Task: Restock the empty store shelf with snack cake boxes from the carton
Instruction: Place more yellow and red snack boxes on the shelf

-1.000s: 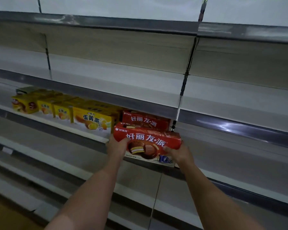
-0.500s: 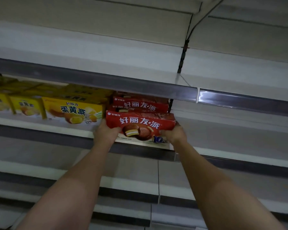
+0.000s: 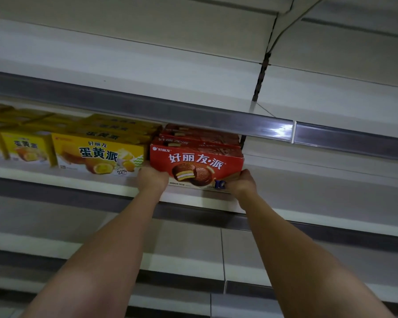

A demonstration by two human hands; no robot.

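Both hands, left hand (image 3: 152, 177) and right hand (image 3: 241, 182), grip the red box (image 3: 196, 165) at the shelf (image 3: 189, 199) front, beside the yellow boxes (image 3: 99, 157). More red boxes sit behind it. Much of the shelf to the right looks unfilled; the carton is out of view.

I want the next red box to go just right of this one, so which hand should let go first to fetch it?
Probably the right hand. It holds the red box at the end facing the bare shelf, so it can withdraw freely. The left hand sits against the yellow box and can steady the red box.
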